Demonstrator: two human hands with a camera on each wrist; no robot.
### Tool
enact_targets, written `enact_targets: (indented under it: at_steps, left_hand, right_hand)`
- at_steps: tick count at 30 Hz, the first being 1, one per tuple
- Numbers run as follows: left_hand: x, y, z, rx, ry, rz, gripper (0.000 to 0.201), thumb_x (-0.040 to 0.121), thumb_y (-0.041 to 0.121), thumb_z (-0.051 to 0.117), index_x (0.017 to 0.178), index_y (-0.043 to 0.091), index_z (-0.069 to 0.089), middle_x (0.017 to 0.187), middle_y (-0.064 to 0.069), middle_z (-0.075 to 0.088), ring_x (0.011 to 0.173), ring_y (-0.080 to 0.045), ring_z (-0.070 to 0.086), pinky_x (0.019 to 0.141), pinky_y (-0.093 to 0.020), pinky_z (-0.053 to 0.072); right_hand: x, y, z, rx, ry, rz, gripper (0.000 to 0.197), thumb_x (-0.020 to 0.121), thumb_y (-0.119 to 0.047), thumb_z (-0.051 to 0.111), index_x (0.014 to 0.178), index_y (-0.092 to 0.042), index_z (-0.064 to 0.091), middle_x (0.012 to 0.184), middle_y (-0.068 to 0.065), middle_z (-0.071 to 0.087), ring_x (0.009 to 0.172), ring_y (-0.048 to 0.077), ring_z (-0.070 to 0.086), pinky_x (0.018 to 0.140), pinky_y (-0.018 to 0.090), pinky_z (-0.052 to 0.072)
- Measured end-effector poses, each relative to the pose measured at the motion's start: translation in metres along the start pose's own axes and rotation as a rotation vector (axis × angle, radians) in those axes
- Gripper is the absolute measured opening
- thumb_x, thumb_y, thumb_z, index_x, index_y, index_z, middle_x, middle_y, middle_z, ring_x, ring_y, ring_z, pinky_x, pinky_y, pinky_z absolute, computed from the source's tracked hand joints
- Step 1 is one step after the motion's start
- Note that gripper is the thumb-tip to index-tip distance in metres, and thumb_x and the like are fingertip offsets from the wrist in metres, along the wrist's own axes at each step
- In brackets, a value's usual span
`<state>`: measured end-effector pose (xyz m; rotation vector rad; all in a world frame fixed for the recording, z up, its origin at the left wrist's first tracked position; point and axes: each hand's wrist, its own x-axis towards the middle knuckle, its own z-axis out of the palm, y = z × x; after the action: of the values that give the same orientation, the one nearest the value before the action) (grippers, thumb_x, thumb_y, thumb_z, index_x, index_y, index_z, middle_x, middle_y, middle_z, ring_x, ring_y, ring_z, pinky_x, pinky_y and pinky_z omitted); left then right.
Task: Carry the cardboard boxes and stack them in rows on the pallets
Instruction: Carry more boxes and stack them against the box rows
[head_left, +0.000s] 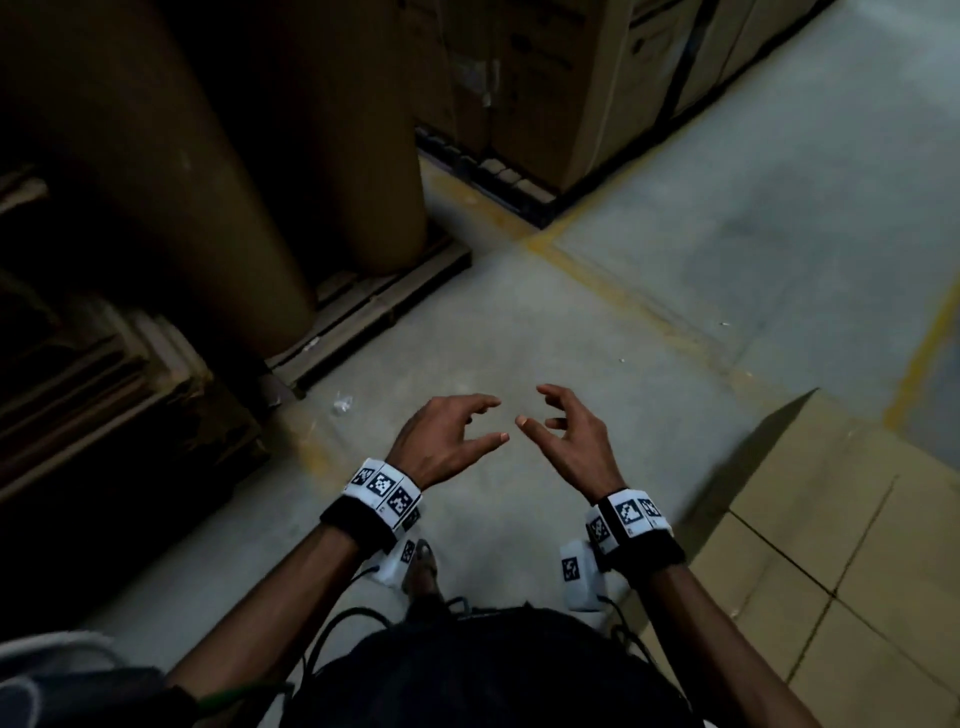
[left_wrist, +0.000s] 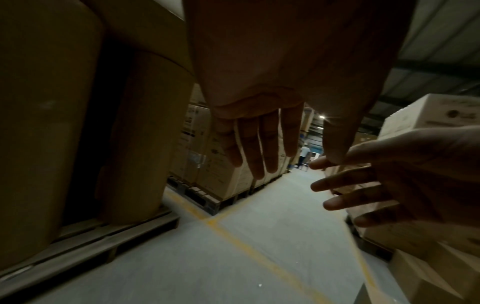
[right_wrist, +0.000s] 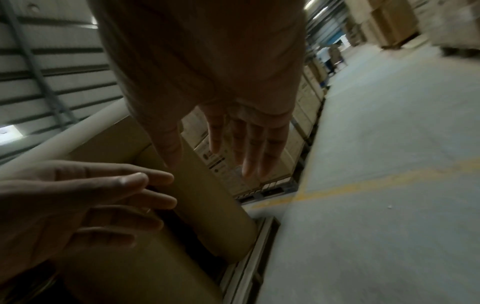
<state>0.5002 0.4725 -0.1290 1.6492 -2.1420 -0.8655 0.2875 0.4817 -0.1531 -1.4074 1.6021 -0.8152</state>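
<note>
Both my hands hang in front of me over the concrete floor, empty. My left hand (head_left: 457, 434) has its fingers loosely spread toward the right hand (head_left: 561, 431), which mirrors it a small gap away. Neither touches a box. Flat tan cardboard boxes (head_left: 831, 561) lie stacked low at my right. Tall cardboard boxes (head_left: 561, 93) stand in a row on a dark pallet (head_left: 488, 176) ahead. From the left wrist view my left fingers (left_wrist: 259, 148) point down the aisle, with my right hand (left_wrist: 389, 185) beside them.
Big brown paper rolls (head_left: 171, 156) stand on a wooden pallet (head_left: 374, 306) at my left. Yellow lines (head_left: 613, 291) mark the floor. Flattened cardboard (head_left: 104, 374) is piled at far left. A person (left_wrist: 304, 154) stands far down the aisle.
</note>
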Motion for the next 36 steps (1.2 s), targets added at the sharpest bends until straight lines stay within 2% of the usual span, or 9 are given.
enact_targets:
  at_steps: [5,9,15,20,26,29,33,36]
  left_hand:
    - [0.098,-0.019,-0.051,-0.001,-0.090,0.173,0.059,0.087,0.063,0.067,0.137,0.033,0.061,0.126,0.007,0.070,0.105,-0.007,0.065,0.090,-0.032,0.054]
    - [0.171,-0.015,-0.058,0.022,-0.164,0.270,0.060,0.087,0.067,0.064,0.139,0.037,0.059,0.128,0.011,0.069,0.106,-0.006,0.065,0.090,-0.032,0.055]
    - [0.287,0.010,-0.044,0.052,-0.280,0.382,0.057,0.088,0.063,0.067,0.139,0.039,0.058,0.129,0.010,0.069,0.109,-0.007,0.065,0.091,-0.033,0.055]
    - [0.416,0.057,-0.028,0.123,-0.311,0.477,0.056,0.089,0.061,0.067,0.140,0.037,0.058,0.130,0.009,0.068,0.111,-0.009,0.064,0.090,-0.034,0.055]
    - [0.572,0.154,0.004,0.139,-0.339,0.551,0.058,0.088,0.065,0.065,0.139,0.038,0.058,0.130,0.011,0.068,0.108,-0.008,0.065,0.087,-0.032,0.055]
    - [0.629,0.202,0.028,0.091,-0.365,0.568,0.058,0.087,0.065,0.067,0.137,0.038,0.059,0.128,0.013,0.069,0.107,-0.007,0.066,0.086,-0.031,0.055]
    - [0.702,0.272,0.074,-0.012,-0.448,0.596,0.055,0.085,0.060,0.072,0.134,0.037,0.063,0.123,0.011,0.070,0.103,-0.006,0.067,0.089,-0.033,0.056]
    - [0.752,0.321,0.114,-0.006,-0.520,0.662,0.056,0.083,0.064,0.070,0.133,0.039,0.063,0.125,0.012,0.070,0.103,-0.006,0.068,0.089,-0.035,0.056]
  right_hand:
    - [0.074,-0.028,0.021,0.030,0.159,0.046,0.055,0.090,-0.044,0.076,0.139,-0.029,0.055,0.141,-0.009,0.059,0.110,0.014,0.066,0.091,0.038,0.056]
    - [0.114,-0.032,0.017,0.084,0.277,0.086,0.053,0.091,-0.043,0.074,0.139,-0.029,0.056,0.139,-0.010,0.059,0.109,0.013,0.067,0.089,0.035,0.057]
    - [0.192,-0.005,-0.030,0.120,0.399,0.185,0.053,0.090,-0.046,0.075,0.137,-0.033,0.056,0.135,-0.009,0.060,0.110,0.011,0.066,0.089,0.030,0.055]
    - [0.284,0.026,-0.100,0.139,0.472,0.207,0.054,0.089,-0.047,0.076,0.137,-0.033,0.056,0.135,-0.005,0.062,0.110,0.013,0.066,0.092,0.034,0.055]
    - [0.386,0.050,-0.230,0.150,0.596,0.240,0.055,0.088,-0.050,0.076,0.137,-0.036,0.056,0.130,-0.005,0.065,0.108,0.010,0.066,0.091,0.032,0.055]
    - [0.417,0.058,-0.292,0.139,0.659,0.245,0.053,0.088,-0.049,0.076,0.136,-0.036,0.056,0.128,-0.008,0.065,0.107,0.008,0.066,0.090,0.032,0.055]
    - [0.449,0.079,-0.374,0.154,0.795,0.262,0.051,0.089,-0.047,0.076,0.135,-0.038,0.055,0.126,-0.011,0.063,0.105,0.000,0.063,0.089,0.028,0.054]
    - [0.467,0.104,-0.426,0.149,0.886,0.312,0.050,0.089,-0.044,0.077,0.134,-0.038,0.055,0.124,-0.010,0.063,0.105,0.005,0.064,0.088,0.030,0.055]
